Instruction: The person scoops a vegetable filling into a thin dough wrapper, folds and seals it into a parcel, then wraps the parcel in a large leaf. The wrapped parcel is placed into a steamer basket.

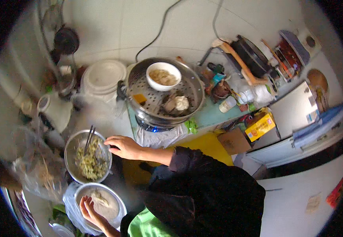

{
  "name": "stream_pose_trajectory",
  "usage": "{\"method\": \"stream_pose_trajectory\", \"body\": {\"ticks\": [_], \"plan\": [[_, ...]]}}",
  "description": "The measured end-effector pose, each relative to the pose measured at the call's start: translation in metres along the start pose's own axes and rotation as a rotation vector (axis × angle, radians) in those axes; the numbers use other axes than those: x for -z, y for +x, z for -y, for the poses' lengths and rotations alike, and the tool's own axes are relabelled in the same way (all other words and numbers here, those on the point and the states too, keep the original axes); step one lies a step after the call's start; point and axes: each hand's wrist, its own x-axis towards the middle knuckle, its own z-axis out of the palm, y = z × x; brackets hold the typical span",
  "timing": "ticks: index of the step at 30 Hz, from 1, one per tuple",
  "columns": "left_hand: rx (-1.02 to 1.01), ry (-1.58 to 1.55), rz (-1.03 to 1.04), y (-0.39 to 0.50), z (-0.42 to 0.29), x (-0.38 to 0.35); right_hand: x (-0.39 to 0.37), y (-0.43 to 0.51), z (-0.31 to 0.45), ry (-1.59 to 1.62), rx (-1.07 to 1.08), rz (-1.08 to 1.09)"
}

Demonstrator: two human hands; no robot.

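My right hand is at the right rim of a metal bowl. Its fingertips overlap the rim, with a gap between thumb and forefinger; a firm hold cannot be made out. Chopped greenish filling lies in this bowl, and dark chopsticks lean in it. Below, my left hand hovers at a second metal bowl, fingers loosely bent and apart, with nothing seen in them. Pale flour covers that bowl's bottom, and a lump of dough lies on it beside the fingers.
A steamer pot on a lit cooker holds a white bowl of food and a pale lump. Stacked white lids, plastic bags, jars and a yellow box stand around.
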Motion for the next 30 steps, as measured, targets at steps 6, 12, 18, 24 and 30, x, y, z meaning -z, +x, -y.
{"method": "stream_pose_trajectory", "body": {"ticks": [6, 12, 18, 24, 30], "plan": [[-0.208, 0.045, 0.152, 0.001, -0.047, -0.059, 0.090, -0.063, -0.004, -0.016, -0.030, -0.263], [-0.218, -0.033, 0.166, -0.033, -0.071, -0.150, 0.160, -0.109, -0.028, 0.075, -0.083, -0.324], [-0.175, 0.137, -0.025, -0.072, -0.058, -0.178, 0.190, -0.119, -0.038, 0.163, 0.083, -0.131], [-0.079, 0.023, -0.244, -0.099, -0.008, -0.130, 0.168, -0.104, -0.033, 0.145, 0.230, 0.082], [-0.067, 0.333, -0.508, -0.079, 0.072, -0.020, 0.116, -0.096, -0.004, 0.222, 0.156, 0.352]]}}
